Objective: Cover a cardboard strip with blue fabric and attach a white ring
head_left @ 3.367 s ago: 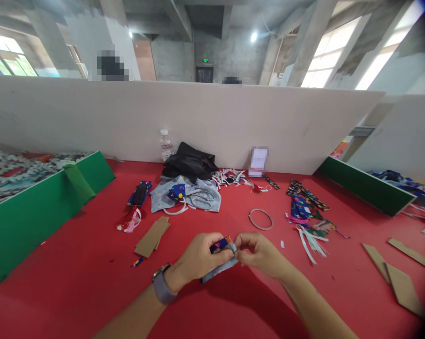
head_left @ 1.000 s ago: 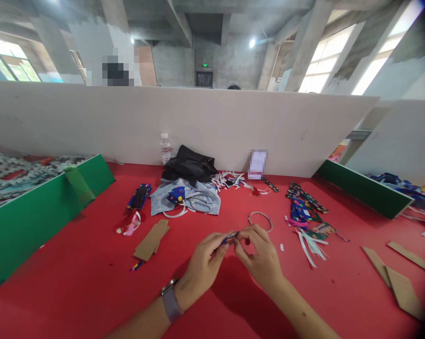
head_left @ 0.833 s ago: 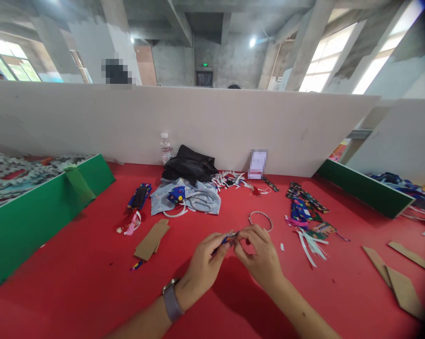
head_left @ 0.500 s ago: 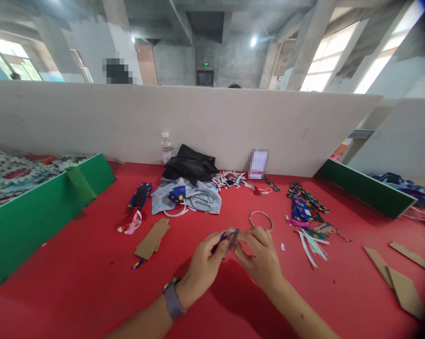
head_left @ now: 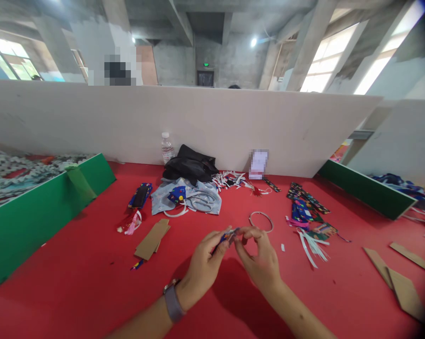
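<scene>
My left hand (head_left: pixel 202 263), with a grey-strapped watch on its wrist, is closed around a small blue patterned fabric piece (head_left: pixel 224 238). My right hand (head_left: pixel 262 263) pinches the piece's greyish upper right end between thumb and fingertips. Much of the piece is hidden by the fingers. Just beyond my right hand, a thin pale ring (head_left: pixel 261 221) lies on the red table (head_left: pixel 102 301). A small white scrap (head_left: pixel 282 247) rests to the right of that hand. To the left of my hands is a stack of brown cardboard strips (head_left: pixel 152 240).
Patterned fabric strips (head_left: pixel 300 209) with white tape strips (head_left: pixel 313 247) lie right. At the back are a black cloth (head_left: pixel 191 162), scissors (head_left: pixel 203 201) on pale fabric, a bottle (head_left: pixel 167 149) and white scraps (head_left: pixel 230 179). Cardboard pieces (head_left: pixel 405 289) lie far right; green-sided partitions (head_left: pixel 39 221) flank the table.
My right hand has shifted slightly, its fingers more curled at the fabric piece's end. The left hand keeps nearly the same place and hold.
</scene>
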Demonstrator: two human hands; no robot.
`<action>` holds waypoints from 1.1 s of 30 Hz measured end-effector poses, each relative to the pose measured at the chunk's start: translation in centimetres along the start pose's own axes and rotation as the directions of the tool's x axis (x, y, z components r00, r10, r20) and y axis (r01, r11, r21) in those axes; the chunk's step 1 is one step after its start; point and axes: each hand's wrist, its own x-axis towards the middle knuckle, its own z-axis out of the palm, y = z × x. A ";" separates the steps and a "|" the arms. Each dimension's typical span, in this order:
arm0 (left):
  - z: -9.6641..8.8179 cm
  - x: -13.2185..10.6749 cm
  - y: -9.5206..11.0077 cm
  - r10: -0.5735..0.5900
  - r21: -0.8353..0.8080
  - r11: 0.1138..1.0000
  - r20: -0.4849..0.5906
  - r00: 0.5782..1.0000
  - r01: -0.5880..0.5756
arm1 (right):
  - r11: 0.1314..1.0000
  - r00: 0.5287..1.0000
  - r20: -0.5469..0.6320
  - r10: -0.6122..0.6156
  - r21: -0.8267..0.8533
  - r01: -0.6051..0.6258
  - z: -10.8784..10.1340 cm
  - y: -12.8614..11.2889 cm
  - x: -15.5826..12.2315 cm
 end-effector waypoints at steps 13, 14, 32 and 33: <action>0.2 -0.3 -0.3 0.071 0.060 0.995 0.044 0.997 -0.074 | 0.998 0.998 -0.001 -0.057 -0.018 0.057 -0.5 -0.7 0.3; 0.2 -0.3 -0.3 0.071 0.057 0.996 0.044 0.997 -0.073 | 0.998 0.998 -0.001 -0.063 -0.021 0.063 -0.5 -0.7 0.3; -0.5 1.7 -2.0 -0.352 -0.684 0.702 -0.089 0.932 0.200 | 0.930 0.894 0.262 -0.364 0.142 0.338 0.0 -1.6 -0.4; -0.9 2.1 -2.2 -0.370 -0.713 0.676 -0.110 0.923 0.186 | 0.933 0.889 0.291 -0.354 0.169 0.316 0.0 -1.7 -0.5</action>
